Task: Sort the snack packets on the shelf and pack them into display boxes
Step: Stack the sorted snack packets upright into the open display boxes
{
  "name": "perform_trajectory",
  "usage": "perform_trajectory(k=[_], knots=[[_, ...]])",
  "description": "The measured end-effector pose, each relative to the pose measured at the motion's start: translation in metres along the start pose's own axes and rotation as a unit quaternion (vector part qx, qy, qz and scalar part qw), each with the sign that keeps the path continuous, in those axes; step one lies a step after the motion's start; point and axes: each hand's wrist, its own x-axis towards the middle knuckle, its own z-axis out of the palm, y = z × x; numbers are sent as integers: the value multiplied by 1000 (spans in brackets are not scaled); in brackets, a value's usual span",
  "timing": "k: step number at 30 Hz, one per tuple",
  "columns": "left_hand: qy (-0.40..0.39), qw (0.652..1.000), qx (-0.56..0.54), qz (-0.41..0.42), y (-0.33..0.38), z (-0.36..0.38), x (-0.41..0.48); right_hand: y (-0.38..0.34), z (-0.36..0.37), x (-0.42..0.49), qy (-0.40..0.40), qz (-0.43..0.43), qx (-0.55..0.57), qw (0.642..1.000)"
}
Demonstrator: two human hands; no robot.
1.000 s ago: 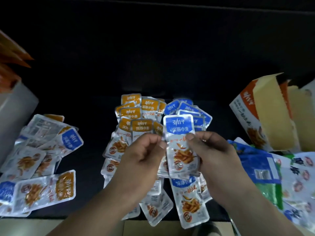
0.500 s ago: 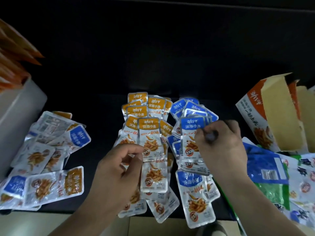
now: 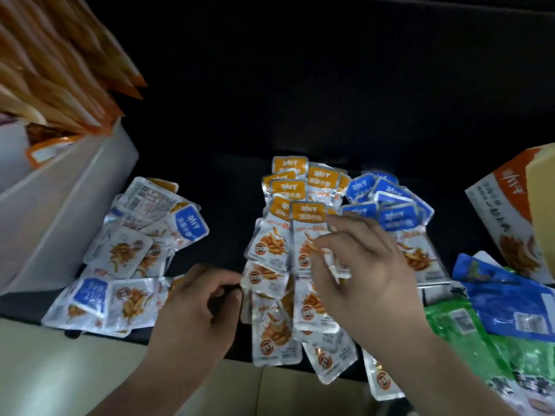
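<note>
Small silver snack packets lie on a dark shelf (image 3: 228, 187) in three groups. An orange-topped pile (image 3: 288, 187) sits in the middle, a blue-topped pile (image 3: 393, 217) just right of it, and a mixed heap (image 3: 132, 253) to the left. My right hand (image 3: 363, 265) hovers over the orange-topped pile with its fingers spread and loosely bent, the tips at one packet (image 3: 306, 217). My left hand (image 3: 198, 304) is curled at the pile's left edge, thumb and forefinger pinching the edge of a packet (image 3: 258, 274). An orange display box (image 3: 504, 226) stands open at the right.
A white box (image 3: 60, 211) holding long orange packs stands at the left. Larger blue bags (image 3: 510, 301) and green bags (image 3: 468, 334) lie at the right, in front of the display box. The shelf's pale front edge (image 3: 90, 361) runs along the bottom.
The blue-topped packet I held a second ago now lies on the blue pile. My right hand has moved left from there to above the orange pile. My left hand has dropped to the pile's left edge.
</note>
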Motion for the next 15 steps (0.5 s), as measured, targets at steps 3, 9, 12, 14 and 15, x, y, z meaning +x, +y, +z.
perform_trajectory(k=[3,9,12,14,15], knots=[[32,996,79,32,-22,-11,-6,-17,19,0,-45,-7,32,998],[51,965,256,-3,-55,-45,-10,-59,38,3,-107,31,156,981],[-7,963,266,-47,-79,-63,-14,-81,54,7,-127,64,221,965],[2,967,251,-31,-88,-71,-14,-95,63,8,-161,98,256,948],[14,967,253,-24,-89,-73,-12,-101,65,8,-175,112,268,941]])
